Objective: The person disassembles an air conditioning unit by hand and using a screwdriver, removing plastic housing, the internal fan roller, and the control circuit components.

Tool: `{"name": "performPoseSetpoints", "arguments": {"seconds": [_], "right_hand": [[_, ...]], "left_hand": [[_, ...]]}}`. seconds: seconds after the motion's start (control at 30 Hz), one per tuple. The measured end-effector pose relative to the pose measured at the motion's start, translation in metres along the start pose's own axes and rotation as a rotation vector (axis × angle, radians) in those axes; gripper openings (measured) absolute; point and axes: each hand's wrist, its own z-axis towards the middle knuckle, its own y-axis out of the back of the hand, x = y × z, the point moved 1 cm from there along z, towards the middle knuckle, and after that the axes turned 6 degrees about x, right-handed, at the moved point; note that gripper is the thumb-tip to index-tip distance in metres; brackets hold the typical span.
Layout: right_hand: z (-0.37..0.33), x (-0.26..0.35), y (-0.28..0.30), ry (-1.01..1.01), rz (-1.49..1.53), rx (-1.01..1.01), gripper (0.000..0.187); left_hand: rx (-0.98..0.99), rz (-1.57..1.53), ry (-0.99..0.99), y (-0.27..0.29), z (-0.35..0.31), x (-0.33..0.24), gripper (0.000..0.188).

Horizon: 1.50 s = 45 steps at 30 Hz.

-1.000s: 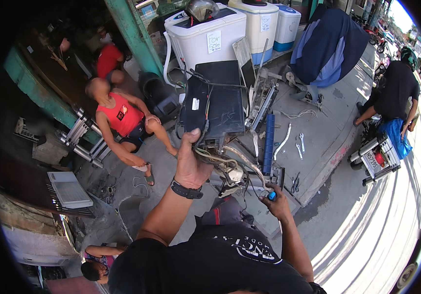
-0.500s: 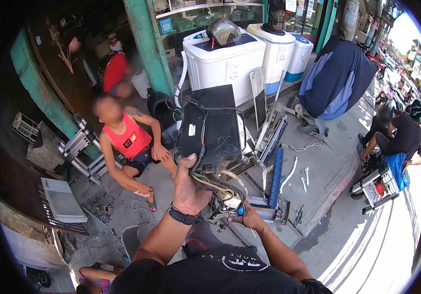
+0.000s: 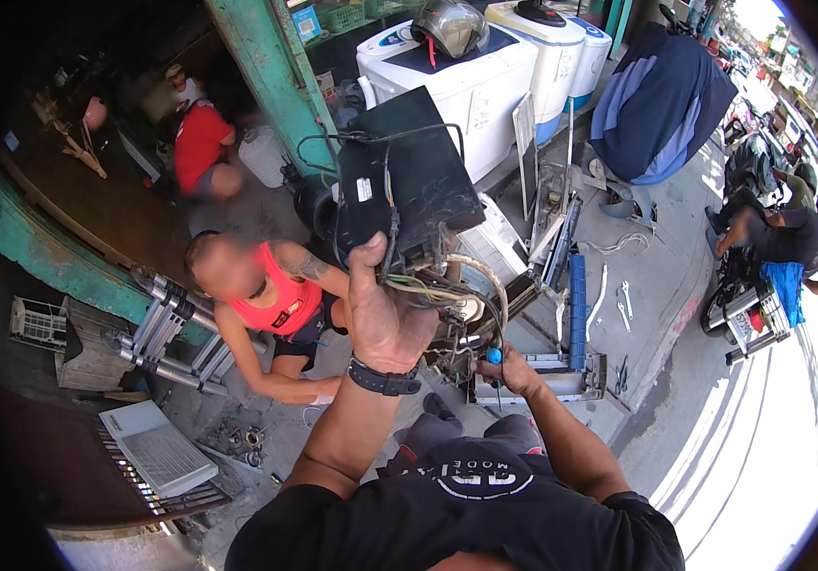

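The left hand (image 3: 385, 319) is raised, and its fingers are closed around the lower edge of a black box-shaped unit (image 3: 409, 186) with loose wires (image 3: 428, 285). The unit stands above the fingers, tilted, and the wires hang just beside the palm. The right hand (image 3: 514, 371) is lower, with fingers wrapped around a blue-handled tool (image 3: 493, 358). Its tip goes down below the fingers toward a dismantled machine frame (image 3: 561, 366).

Matt black metal box (image 3: 407, 181) trailing plastic-coated wires (image 3: 428, 285); glossy white plastic washing machine (image 3: 457, 76); rough grey concrete floor (image 3: 656, 276); blue cloth cover (image 3: 661, 100).
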Motion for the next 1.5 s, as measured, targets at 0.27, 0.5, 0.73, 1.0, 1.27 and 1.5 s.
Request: {"name": "performPoseSetpoints", "arguments": {"seconds": [0.27, 0.5, 0.73, 1.0, 1.27, 1.5], "right_hand": [[0.047, 0.074, -0.045, 0.225, -0.123, -0.079, 0.084], [0.105, 0.101, -0.073, 0.101, -0.28, -0.048, 0.081], [0.171, 0.093, -0.094, 0.082, -0.346, -0.12, 0.05], [0.216, 0.144, -0.029, 0.517, 0.192, -0.545, 0.023], [0.239, 0.198, 0.022, 0.358, 0.193, -0.034, 0.028], [0.369, 0.143, -0.015, 0.006, 0.006, 0.265, 0.043]], "left_hand": [[0.077, -0.109, -0.019, -0.018, 0.028, -0.064, 0.048], [0.163, -0.064, -0.058, -0.036, 0.068, -0.094, 0.05], [0.476, -0.073, -0.057, -0.072, 0.116, -0.147, 0.042], [0.323, 0.092, -0.178, -0.058, 0.147, -0.196, 0.046], [0.109, -0.063, -0.126, -0.002, 0.192, -0.209, 0.038], [0.058, -0.185, -0.219, 0.0, 0.266, -0.226, 0.027]]}}
